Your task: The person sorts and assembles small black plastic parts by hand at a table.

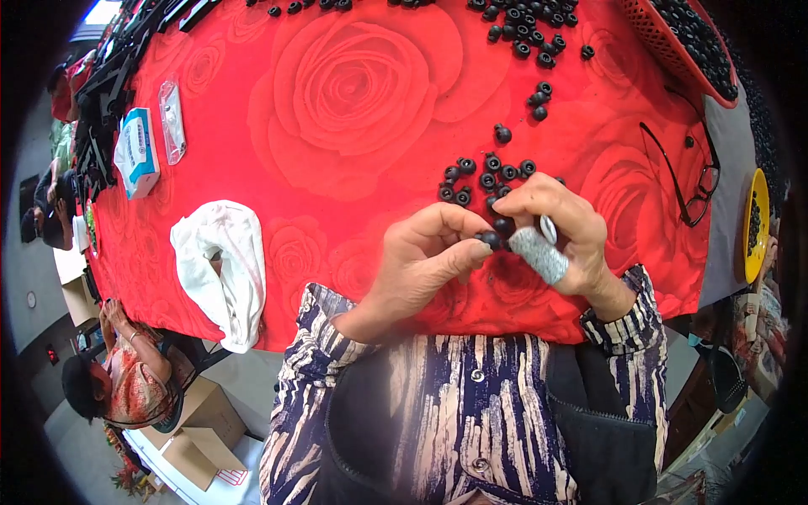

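My left hand [425, 257] pinches a small black round part [488, 240] between thumb and fingertips, just above the red cloth. Close against it on the right is my right hand [572, 223], fingers curled, its thumb wrapped in a silvery grey covering [539, 255]. A small shiny metal piece [548, 229] shows between that thumb and the fingers; its kind I cannot make out. More black round parts [488, 180] lie loose just beyond the hands, several with a hole in the top.
A red basket [665, 42] full of black parts stands far right, near a loose heap [539, 34]. Eyeglasses [697, 198] and a yellow bowl [762, 189] are at right. A white cloth [220, 265], tissue box [139, 151] and clear packet [172, 122] lie left; a co-worker [126, 370] sits there.
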Demonstrator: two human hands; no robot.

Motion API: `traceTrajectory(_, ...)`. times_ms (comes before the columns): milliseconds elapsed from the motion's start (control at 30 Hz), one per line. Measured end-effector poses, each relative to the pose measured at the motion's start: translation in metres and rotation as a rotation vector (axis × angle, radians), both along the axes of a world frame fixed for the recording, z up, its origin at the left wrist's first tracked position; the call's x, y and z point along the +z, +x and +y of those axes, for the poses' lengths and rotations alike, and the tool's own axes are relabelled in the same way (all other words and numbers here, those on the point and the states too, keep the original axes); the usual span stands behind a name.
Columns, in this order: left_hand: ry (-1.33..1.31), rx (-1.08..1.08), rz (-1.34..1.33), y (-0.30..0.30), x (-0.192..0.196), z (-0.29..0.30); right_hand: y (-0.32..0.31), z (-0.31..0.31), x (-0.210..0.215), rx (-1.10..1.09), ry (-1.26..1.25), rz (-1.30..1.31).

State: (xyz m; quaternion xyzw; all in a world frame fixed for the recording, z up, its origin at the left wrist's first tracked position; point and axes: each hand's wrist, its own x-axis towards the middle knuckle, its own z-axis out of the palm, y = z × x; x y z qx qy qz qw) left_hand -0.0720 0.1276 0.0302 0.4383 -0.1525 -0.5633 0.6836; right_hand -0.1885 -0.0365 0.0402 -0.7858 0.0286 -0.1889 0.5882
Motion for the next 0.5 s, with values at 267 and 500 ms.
traceTrajectory(267,0.058,-0.020,0.261,-0.003,-0.002,-0.001,-0.002,0.015,-0.009,-0.098,-0.488,-0.307)
traceTrajectory(500,0.037,0.018,0.231,-0.005,-0.005,-0.001,-0.005,0.014,-0.009,-0.125,-0.738,-0.414)
